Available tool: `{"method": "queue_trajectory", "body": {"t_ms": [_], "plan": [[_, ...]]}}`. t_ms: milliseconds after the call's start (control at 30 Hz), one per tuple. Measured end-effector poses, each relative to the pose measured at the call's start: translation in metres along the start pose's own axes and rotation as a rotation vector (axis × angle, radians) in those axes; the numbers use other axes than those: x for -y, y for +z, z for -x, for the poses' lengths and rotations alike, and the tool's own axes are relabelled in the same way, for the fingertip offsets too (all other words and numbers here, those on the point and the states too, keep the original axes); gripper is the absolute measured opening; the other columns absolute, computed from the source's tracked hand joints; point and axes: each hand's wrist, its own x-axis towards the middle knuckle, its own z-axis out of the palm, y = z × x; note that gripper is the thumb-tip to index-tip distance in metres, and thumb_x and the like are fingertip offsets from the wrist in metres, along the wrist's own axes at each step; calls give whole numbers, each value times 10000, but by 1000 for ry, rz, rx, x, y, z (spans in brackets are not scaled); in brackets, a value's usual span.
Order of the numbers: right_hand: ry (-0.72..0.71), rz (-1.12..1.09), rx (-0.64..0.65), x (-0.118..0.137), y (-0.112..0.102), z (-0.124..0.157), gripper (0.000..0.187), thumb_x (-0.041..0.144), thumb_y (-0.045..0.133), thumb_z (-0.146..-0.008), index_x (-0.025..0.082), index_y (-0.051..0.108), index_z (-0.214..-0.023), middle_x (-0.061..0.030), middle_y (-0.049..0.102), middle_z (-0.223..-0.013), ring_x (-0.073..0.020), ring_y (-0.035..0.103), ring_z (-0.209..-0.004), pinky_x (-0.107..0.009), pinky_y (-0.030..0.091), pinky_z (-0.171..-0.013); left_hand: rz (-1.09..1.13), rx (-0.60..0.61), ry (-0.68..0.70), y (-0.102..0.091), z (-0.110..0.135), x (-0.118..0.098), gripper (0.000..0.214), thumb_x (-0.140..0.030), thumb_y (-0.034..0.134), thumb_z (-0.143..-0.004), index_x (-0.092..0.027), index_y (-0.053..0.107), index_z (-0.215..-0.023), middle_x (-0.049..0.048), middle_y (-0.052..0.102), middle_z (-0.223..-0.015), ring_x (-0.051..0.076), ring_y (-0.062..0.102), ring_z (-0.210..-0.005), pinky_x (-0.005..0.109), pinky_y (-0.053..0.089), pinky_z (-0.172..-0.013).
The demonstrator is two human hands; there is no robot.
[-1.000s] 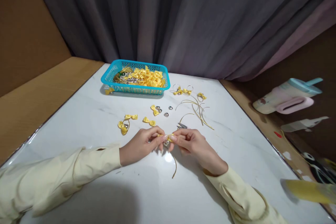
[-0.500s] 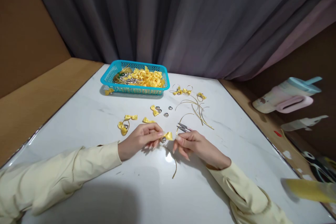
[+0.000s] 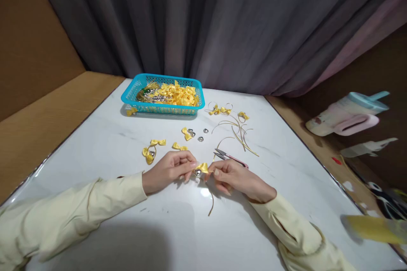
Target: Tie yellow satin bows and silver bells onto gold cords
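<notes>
My left hand [image 3: 173,170] is closed, its thumb and fingers pinching a yellow satin bow [image 3: 201,168] by the left end. A small silver bell [image 3: 198,172] hangs just under that bow. At the bow's right end, my right hand [image 3: 235,175] is closed too, with a thin gold cord [image 3: 210,172] between thumb and index finger. Another piece of gold cord [image 3: 212,203] curves over the white table below the hands. Thread snips [image 3: 237,161] lie partly behind my right hand, blades pointing left.
A blue basket [image 3: 162,111] at the back holds yellow bows, bells and gold cords. Loose bows [image 3: 186,134], bells [image 3: 200,139] and cord pieces [image 3: 241,131] lie before it. A looped bow [image 3: 149,155] is at left. A tumbler [image 3: 346,114] and squeeze bottle [image 3: 365,148] stand at right.
My right hand has moved slightly left, up against the bow, and its fingers now pinch the cord at its right end. More of the snips shows. My left hand has hardly moved.
</notes>
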Motion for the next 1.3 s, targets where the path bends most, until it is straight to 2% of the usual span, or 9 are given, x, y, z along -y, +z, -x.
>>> {"method": "queue_trajectory", "body": {"t_ms": [200, 267, 367, 400, 467, 633, 833, 1133, 1300], "plan": [[-40, 2, -63, 12, 13, 0, 414, 553, 480, -820, 169, 455, -668, 56, 466, -470, -54, 317, -404, -201, 246, -425, -60, 62, -2, 1, -1, 3, 245, -359, 507, -847, -134, 536, -756, -33, 487, -523, 89, 420, -486, 215, 306, -479], [-54, 39, -143, 15, 16, 0, 409, 533, 466, -837, 177, 434, -638, 58, 452, -469, -60, 325, -413, -204, 260, -437, -105, -54, 48, 2, -1, 4, 219, -356, 463, -874, -147, 528, -859, -10, 540, -627, 111, 491, -573, 229, 363, -532], [-113, 236, -399, 16, 18, 1, 418, 490, 447, -864, 179, 423, -586, 62, 410, -455, -66, 330, -431, -208, 283, -473, -275, -328, 189, 6, 0, 3, 204, -328, 435, -889, -167, 518, -983, 54, 598, -939, 165, 555, -879, 290, 422, -768], [-141, 311, -478, 15, 19, 1, 416, 469, 441, -874, 179, 423, -576, 62, 401, -454, -68, 330, -436, -209, 290, -485, -329, -361, 209, 8, 1, 3, 210, -322, 442, -885, -169, 527, -1002, 67, 595, -1018, 179, 548, -945, 309, 411, -830], [-199, 410, -552, 13, 21, 0, 391, 429, 417, -895, 180, 438, -595, 60, 406, -468, -72, 343, -446, -210, 300, -500, -352, -306, 186, 13, 4, 3, 241, -327, 466, -870, -173, 547, -1036, 73, 608, -1075, 195, 557, -977, 325, 417, -862], [-311, 496, -390, 6, 26, 1, 300, 356, 390, -922, 174, 503, -713, 53, 456, -525, -71, 384, -464, -194, 301, -490, -36, -121, -21, 19, 7, 2, 374, -385, 543, -818, -146, 537, -1105, 80, 673, -1005, 205, 609, -961, 300, 478, -820], [-416, 621, -255, 6, 30, 5, 264, 227, 354, -935, 161, 537, -758, 58, 430, -525, -51, 348, -429, -174, 291, -478, 12, -9, -120, 14, 1, 0, 346, -463, 531, -817, -120, 576, -846, 50, 680, -680, 132, 612, -504, 243, 496, -509], [-563, 730, -162, 5, 33, 7, 206, 147, 365, -897, 162, 540, -788, 13, 569, -612, -71, 399, -454, -173, 336, -497, 88, 105, -173, 13, 0, -5, 387, -505, 560, -785, -124, 547, -719, 29, 639, -621, 135, 626, -525, 215, 512, -452], [-537, 752, -149, 3, 34, 7, 223, 152, 369, -888, 152, 558, -771, -14, 611, -636, -85, 471, -488, -181, 369, -514, 91, 142, -193, 13, 0, -6, 381, -501, 572, -778, -123, 550, -736, 43, 658, -625, 143, 641, -549, 212, 515, -461]]}}
